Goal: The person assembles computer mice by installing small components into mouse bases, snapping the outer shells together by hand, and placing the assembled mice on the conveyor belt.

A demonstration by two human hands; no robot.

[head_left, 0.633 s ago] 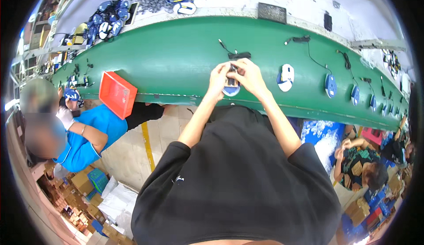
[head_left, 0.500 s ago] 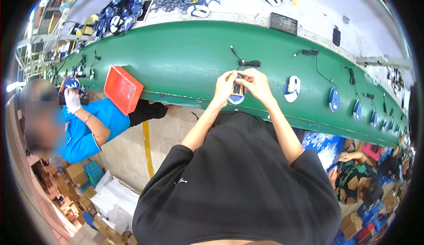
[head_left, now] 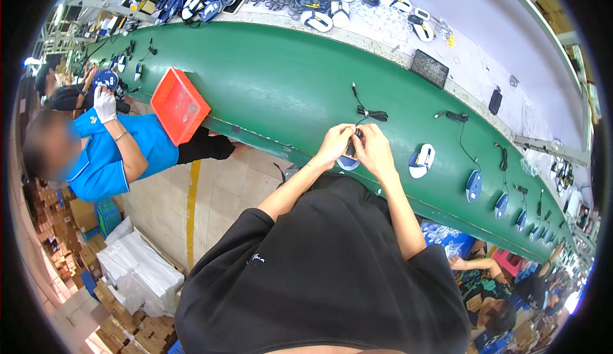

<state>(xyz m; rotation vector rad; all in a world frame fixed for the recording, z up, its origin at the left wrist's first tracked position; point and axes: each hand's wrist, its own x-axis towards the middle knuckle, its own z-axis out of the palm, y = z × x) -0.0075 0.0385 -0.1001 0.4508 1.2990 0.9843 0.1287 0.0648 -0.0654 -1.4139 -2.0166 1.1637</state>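
My left hand [head_left: 335,144] and my right hand [head_left: 375,152] meet at the near edge of the green belt, fingers closed. Between them is a small dark part [head_left: 357,139], pinched over a blue, rounded housing [head_left: 347,162]; its finer details are hidden by my fingers. A black cable [head_left: 373,115], coiled and tied, lies just beyond my fingertips, with its plug end stretched toward the far side. To the right of my right hand rests a blue-and-white oval housing [head_left: 421,160].
The green belt [head_left: 274,73] runs across, carrying several blue housings with cables at the right. A red tray [head_left: 181,106] sits at the left, near a co-worker in blue [head_left: 121,153] holding a blue part. The back ledge bears loose rings, straps and a black tray [head_left: 429,68].
The whole view has shifted and tilted slightly. My hands stay together at the housing, with the fingers regripped around the dark part. The co-worker at the left still holds up the blue part.
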